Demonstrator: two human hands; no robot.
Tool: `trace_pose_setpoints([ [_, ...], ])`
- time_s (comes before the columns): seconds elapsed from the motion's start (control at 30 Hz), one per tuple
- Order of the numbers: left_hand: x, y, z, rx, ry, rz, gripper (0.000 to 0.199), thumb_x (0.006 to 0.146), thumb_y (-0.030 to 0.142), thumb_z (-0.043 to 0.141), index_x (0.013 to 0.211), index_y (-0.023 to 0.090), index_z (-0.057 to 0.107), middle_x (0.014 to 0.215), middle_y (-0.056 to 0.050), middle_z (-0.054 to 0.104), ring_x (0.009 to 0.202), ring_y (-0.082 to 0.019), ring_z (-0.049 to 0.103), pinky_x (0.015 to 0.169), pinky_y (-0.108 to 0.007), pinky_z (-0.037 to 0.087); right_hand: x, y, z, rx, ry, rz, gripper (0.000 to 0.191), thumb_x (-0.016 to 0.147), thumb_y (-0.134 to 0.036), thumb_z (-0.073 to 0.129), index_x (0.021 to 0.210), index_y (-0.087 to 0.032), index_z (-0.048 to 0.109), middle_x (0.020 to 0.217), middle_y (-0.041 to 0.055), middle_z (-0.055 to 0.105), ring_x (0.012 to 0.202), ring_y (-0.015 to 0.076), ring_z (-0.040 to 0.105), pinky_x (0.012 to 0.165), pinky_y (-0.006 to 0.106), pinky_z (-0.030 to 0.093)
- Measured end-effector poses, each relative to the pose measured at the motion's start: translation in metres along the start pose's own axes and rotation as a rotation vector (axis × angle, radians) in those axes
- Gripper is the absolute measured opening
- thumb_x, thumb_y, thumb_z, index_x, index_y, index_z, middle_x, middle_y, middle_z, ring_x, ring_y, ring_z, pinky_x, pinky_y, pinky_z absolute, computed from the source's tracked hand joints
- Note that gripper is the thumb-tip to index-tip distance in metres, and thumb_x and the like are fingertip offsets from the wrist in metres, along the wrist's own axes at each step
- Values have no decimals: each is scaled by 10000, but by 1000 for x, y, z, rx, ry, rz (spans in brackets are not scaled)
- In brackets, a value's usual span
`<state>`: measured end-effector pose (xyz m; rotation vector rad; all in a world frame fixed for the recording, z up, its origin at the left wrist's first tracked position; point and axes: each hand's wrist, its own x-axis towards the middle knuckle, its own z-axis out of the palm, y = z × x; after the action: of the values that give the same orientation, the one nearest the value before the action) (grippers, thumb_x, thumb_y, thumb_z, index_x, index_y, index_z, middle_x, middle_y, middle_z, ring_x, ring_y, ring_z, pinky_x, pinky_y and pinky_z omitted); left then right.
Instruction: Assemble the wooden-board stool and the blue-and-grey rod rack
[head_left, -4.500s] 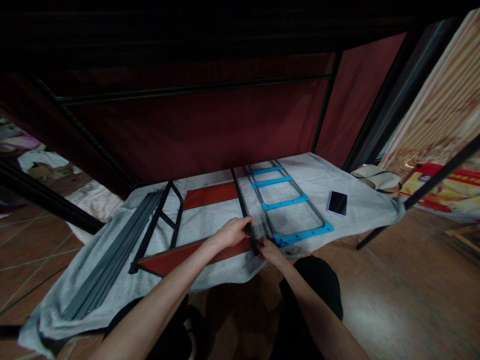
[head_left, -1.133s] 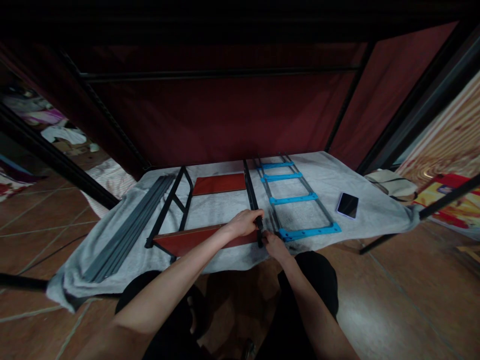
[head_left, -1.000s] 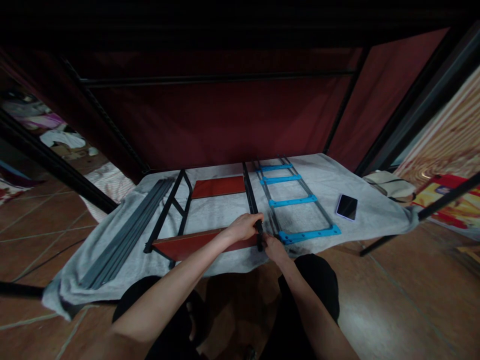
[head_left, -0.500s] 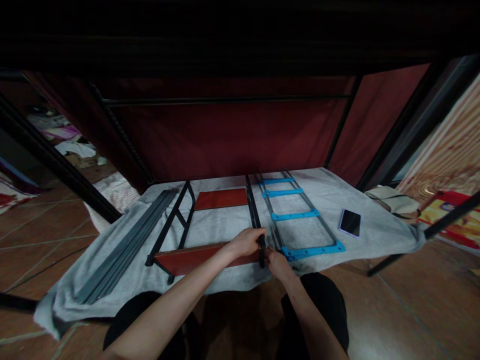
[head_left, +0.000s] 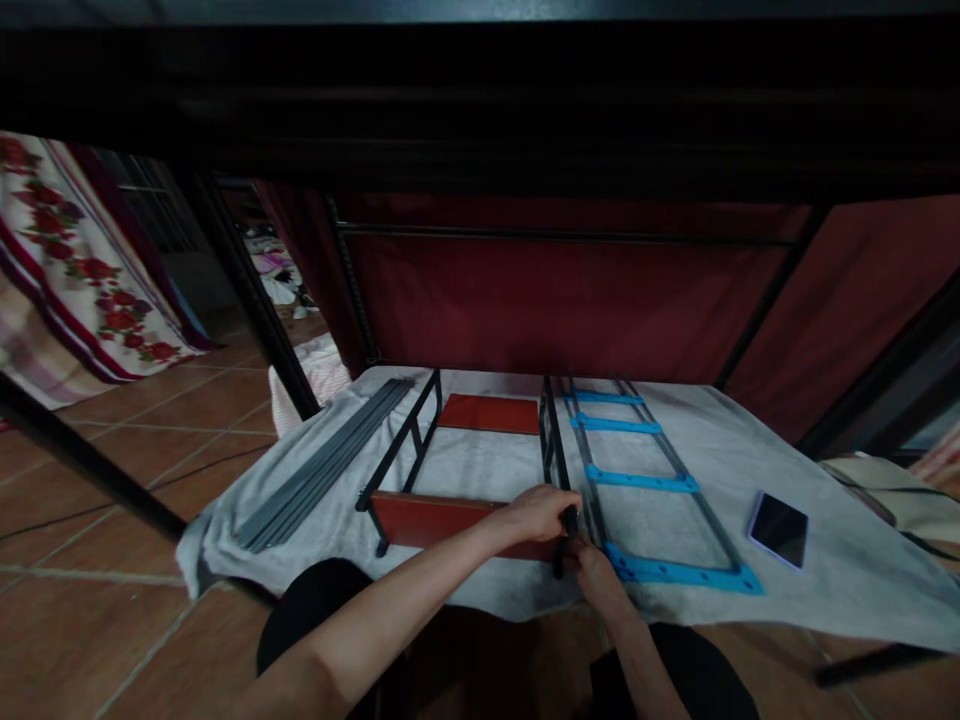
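Observation:
A small shelf rack with a black metal frame (head_left: 400,445) and two reddish-brown boards (head_left: 450,520) lies on a grey cloth. My left hand (head_left: 541,512) is wrapped round the near end of the rack's right side frame, above the near board. Just below and to the right, my right hand (head_left: 594,570) has its fingers pressed together against the same corner. Whatever its fingertips hold is hidden. Right of the rack lies a second frame of grey tubes with blue plastic crosspieces (head_left: 641,482), close to my right hand.
A bundle of grey tubes or strips (head_left: 326,465) lies left on the grey cloth (head_left: 480,465). A phone (head_left: 778,528) is on the right. Black posts (head_left: 251,290) and a low dark beam (head_left: 480,110) surround the surface, with a dark red curtain (head_left: 562,300) behind.
My view has turned left, so everything appears farther right and the floral cloth comes into sight. Both hands stay at the same corner of the rack.

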<state>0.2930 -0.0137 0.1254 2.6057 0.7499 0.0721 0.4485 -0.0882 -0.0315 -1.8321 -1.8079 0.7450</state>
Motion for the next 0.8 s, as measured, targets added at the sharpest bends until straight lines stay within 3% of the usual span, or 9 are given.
trace_pose_setpoints([
  [0.33,-1,-1,1,31,-43,-4,191,778,271,633,958,272,570,980,4,677,935,-198,639,648,-240,437,4,7,2,37,-5,-46,328,731,-102,430,900,-221,685,1061,104,677,1028,213,639,904,277,473],
  [0.63,-2,-1,2,28,-35,-23,234,771,282,629,999,283,575,995,-12,668,964,-222,632,682,-266,456,0,15,8,29,41,-47,376,781,-147,414,1029,-194,691,1191,135,655,1134,231,609,979,325,451],
  [0.8,0,-2,1,22,-8,-45,247,780,295,626,1022,289,578,1041,-13,671,998,-224,631,704,-271,460,-1,18,14,12,95,-18,346,838,-198,373,1000,-170,678,1139,160,667,1107,238,621,989,341,452],
])
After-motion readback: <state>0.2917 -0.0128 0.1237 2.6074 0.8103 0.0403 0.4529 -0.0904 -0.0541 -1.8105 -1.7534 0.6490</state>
